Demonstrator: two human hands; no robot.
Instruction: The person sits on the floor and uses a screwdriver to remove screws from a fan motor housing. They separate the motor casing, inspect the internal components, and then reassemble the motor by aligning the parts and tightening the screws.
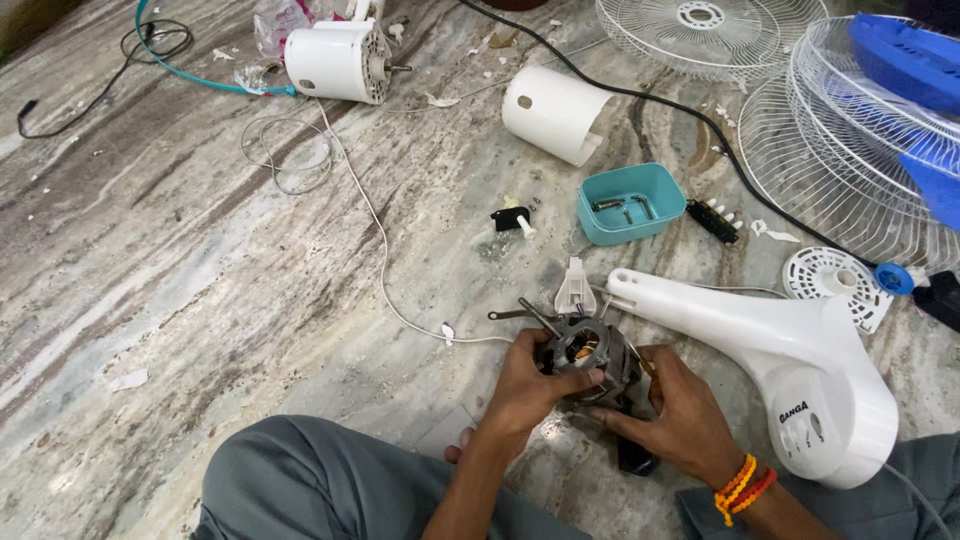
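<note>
Your knees: grey trousers (300, 480) fill the bottom edge; you sit on the marble floor (150, 300).
Left hand: your left hand (525, 385) has its grip closed on the fan motor (590, 355), thumb across its front face, fingers wrapped round its 9 o'clock side.
Right hand: your right hand (685, 410), with orange and red thread bands (742, 488) at the wrist, grips the same motor from its 3 o'clock side, fingers curled under it.
Motor: dark metal body with copper windings showing in the open centre, held just above the floor between both hands, low centre of view. A thin metal shaft (535, 315) sticks out toward 11 o'clock.
White housing: fan stand body (790, 370) lies on the floor just beside the motor at 3 o'clock, its neck pointing to 10 o'clock.
White wire: a thin cable (380, 240) runs from the motor toward 11 o'clock.
Teal tray: a small tray (655, 185) at 12 o'clock, screws inside.
Black switch block: (713, 220) just beside the tray at 3 o'clock.
White cover: a curved shell (555, 112) beyond the tray.
Second motor: a white-cased motor (335, 62) far off at 11 o'clock.
Grilles: white wire guards (860, 150) at 2 o'clock, blue blades (900, 60) lying on them.
</note>
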